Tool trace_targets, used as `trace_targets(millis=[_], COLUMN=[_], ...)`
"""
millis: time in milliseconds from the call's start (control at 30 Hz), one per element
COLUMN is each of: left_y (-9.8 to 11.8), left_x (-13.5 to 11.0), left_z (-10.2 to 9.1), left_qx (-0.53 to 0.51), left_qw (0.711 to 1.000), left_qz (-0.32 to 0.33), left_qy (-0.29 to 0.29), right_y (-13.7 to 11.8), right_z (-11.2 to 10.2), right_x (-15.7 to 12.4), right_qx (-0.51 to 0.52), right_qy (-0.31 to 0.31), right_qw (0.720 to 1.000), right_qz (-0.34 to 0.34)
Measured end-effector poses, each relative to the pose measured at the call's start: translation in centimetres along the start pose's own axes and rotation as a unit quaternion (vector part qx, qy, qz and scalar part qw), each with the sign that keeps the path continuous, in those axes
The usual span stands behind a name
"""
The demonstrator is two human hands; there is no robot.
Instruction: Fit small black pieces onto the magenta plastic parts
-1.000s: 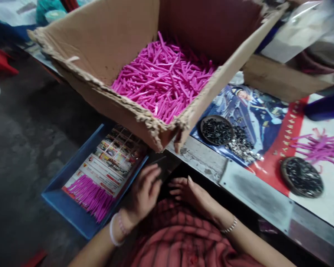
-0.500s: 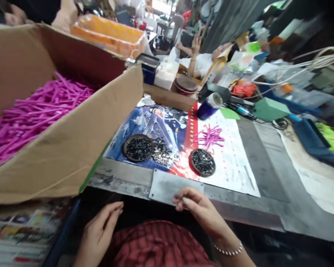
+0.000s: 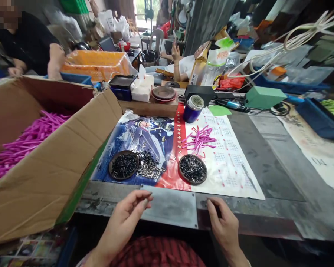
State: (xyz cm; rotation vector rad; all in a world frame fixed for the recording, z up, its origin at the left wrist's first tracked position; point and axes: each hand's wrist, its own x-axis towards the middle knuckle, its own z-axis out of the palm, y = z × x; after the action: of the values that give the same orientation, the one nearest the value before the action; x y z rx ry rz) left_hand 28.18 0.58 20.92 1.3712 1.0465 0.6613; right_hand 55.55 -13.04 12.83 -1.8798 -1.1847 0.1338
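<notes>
My left hand point(image 3: 124, 222) hovers at the table's near edge, fingers loosely curled and apart, nothing in it. My right hand point(image 3: 225, 226) rests on the same edge with bent fingers touching the metal, holding nothing I can see. Just beyond them on a calendar poster point(image 3: 228, 163) lie two round dark dishes of small black parts point(image 3: 124, 165) point(image 3: 193, 169), a scatter of small silver pieces point(image 3: 149, 168) and a loose pile of pink plastic sticks point(image 3: 199, 138). A big cardboard box point(image 3: 52, 163) full of pink sticks point(image 3: 25, 142) stands at my left.
A blue can point(image 3: 193, 108), a tissue box point(image 3: 141, 89), a wooden block point(image 3: 150, 108), a green box point(image 3: 263, 97) and cables crowd the back of the table. An orange crate point(image 3: 96, 63) and a person in black point(image 3: 30, 44) are at far left; another person point(image 3: 183, 63) sits behind.
My view swung up from the floor tray and box to the tabletop. Both hands rose from my lap to the table edge and moved apart.
</notes>
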Motion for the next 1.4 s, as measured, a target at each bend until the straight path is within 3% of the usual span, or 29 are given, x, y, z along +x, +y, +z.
trace_targets(millis=[100, 200, 333, 433, 533, 633, 733, 867, 1033, 1100, 1233, 1400], left_y=[1.7, 3.1, 4.2, 4.5, 4.2, 3.5, 3.2, 3.9, 4.5, 3.9, 1.3, -1.3], left_x=[2.2, 6.1, 14.7, 21.9, 27.6, 30.8, 31.6, 28.5, 18.0, 13.1, 5.1, 0.0], left_z=[0.7, 2.4, 7.0, 11.3, 14.9, 16.8, 16.5, 13.4, 8.4, 6.8, 4.4, 2.3], left_qx=[0.012, 0.069, 0.211, 0.299, 0.344, 0.37, 0.376, 0.35, 0.261, 0.135, 0.032, -0.014], left_qw=[1.0, 0.996, 0.963, 0.94, 0.928, 0.92, 0.92, 0.929, 0.959, 0.988, 0.994, 0.986], left_qz=[0.01, 0.058, 0.161, 0.163, 0.145, 0.124, 0.114, 0.117, 0.104, 0.049, -0.072, -0.149], left_qy=[-0.008, -0.029, -0.04, -0.018, -0.011, -0.013, -0.019, -0.012, -0.041, -0.064, -0.077, -0.069], right_y=[0.4, 0.3, 0.1, -0.1, -0.2, -0.2, -0.2, -0.1, -0.1, 0.0, -0.3, -3.0], right_z=[0.6, 0.7, 0.7, 0.8, 0.8, 0.9, 1.0, 0.9, 0.8, 0.7, 0.4, 0.6], right_x=[-0.2, -0.1, 0.4, 0.7, 0.8, 0.8, 0.7, 0.7, 0.9, 0.9, 1.1, 3.0], right_qx=[-0.006, 0.001, 0.011, 0.011, 0.008, 0.002, 0.0, -0.001, 0.007, 0.011, 0.022, 0.063], right_qy=[0.024, 0.038, 0.055, 0.059, 0.069, 0.08, 0.076, 0.055, 0.027, 0.026, 0.03, -0.022], right_qw=[0.999, 0.998, 0.994, 0.993, 0.991, 0.99, 0.99, 0.991, 0.991, 0.992, 0.997, 0.996], right_qz=[-0.04, -0.052, -0.091, -0.105, -0.114, -0.118, -0.119, -0.122, -0.13, -0.126, -0.072, -0.055])
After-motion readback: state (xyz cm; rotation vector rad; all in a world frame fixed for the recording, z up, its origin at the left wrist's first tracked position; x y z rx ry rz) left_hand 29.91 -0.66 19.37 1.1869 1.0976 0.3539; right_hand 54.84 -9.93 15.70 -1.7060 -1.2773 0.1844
